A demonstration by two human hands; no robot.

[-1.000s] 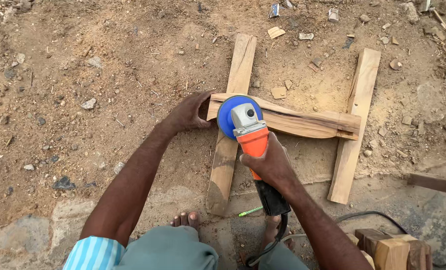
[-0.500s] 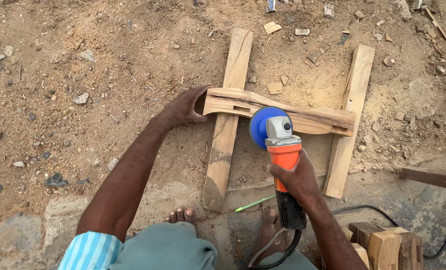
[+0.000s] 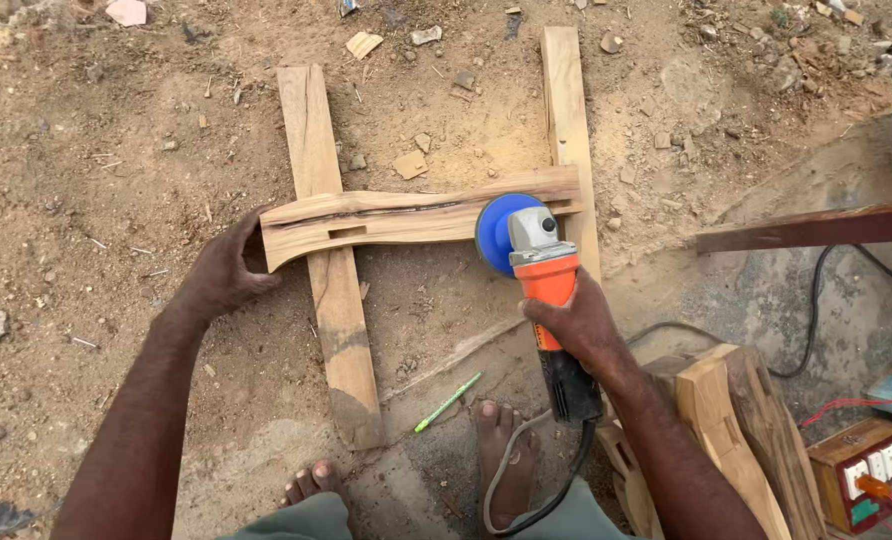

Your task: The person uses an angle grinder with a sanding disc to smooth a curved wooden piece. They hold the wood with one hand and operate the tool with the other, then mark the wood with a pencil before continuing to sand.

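A curved, notched wooden piece (image 3: 396, 215) lies crosswise on two flat planks, the left plank (image 3: 328, 250) and the right plank (image 3: 569, 130), on sandy ground. My left hand (image 3: 221, 275) presses against the piece's left end. My right hand (image 3: 578, 320) grips the orange body of an angle grinder (image 3: 541, 275). Its blue disc guard (image 3: 496, 230) rests at the right part of the curved piece, near the right plank. The grinder's black rear and grey cable (image 3: 526, 470) run back toward me.
My bare feet (image 3: 506, 450) stand below the planks, a green pencil (image 3: 448, 402) beside them. Stacked carved wooden parts (image 3: 731, 430) sit at lower right, next to a wooden switch box (image 3: 871, 470) with red wires. A dark board (image 3: 816, 228) juts in from the right. Stones and wood chips lie scattered.
The grinder has moved along the curved piece from its middle toward the right end. The view has shifted, so the planks now sit more upright in frame. My left hand stays on the left end.
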